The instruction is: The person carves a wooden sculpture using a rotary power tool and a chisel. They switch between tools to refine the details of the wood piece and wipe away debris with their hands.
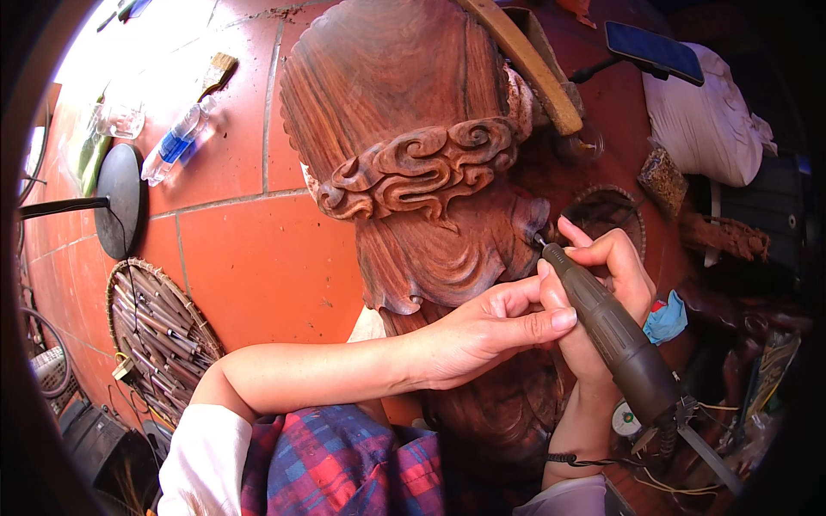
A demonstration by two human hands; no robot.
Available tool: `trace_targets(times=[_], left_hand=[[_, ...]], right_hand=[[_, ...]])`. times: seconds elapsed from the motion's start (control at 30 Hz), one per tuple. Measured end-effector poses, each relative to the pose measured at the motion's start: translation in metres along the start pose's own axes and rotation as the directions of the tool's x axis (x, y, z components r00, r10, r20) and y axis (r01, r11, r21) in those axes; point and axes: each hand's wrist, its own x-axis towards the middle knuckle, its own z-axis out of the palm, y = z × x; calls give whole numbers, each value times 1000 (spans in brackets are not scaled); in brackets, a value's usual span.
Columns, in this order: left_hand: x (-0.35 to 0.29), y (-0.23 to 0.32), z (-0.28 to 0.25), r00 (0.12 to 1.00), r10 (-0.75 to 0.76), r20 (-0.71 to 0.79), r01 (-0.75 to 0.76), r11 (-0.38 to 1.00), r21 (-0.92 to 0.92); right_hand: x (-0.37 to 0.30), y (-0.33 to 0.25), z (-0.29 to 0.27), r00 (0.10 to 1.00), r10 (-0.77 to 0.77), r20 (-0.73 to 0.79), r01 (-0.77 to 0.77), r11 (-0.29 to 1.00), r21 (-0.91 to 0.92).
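Holding the rotary carving tool [613, 331] in my right hand [626, 273], my left hand [503, 331] against it, gripping or leaning I cannot tell, I should draw the bit [539, 240] lightly along the curled edge [532, 217] of the carved wooden piece [413, 258] before me.

The right hand [621, 273] holds a dark power tool [613, 325], its tip at the edge of a big brown wood carving [413, 185]. The left hand [503, 322] is just beside the tool. On the red floor [267, 258] are a bottle [177, 144], a brush [218, 74] and a round basket [110, 297] of sticks [159, 331].
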Motion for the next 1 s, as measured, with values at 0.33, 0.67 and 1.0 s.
trace_targets(times=[0.33,0.67,1.0], left_hand=[[0,0,0,1000,9,7,-9,1000,10],[1,-1,0,1000,3,2,-3,1000,-8],[-6,-6,8,972,-196,130,196,981,8]], right_hand=[[0,-1,1,1000,-1,-7,1,1000,-11],[0,1,1,998,-60,-33,59,998,-30],[-50,-9,-8,957,-228,-181,200,966,-163]])
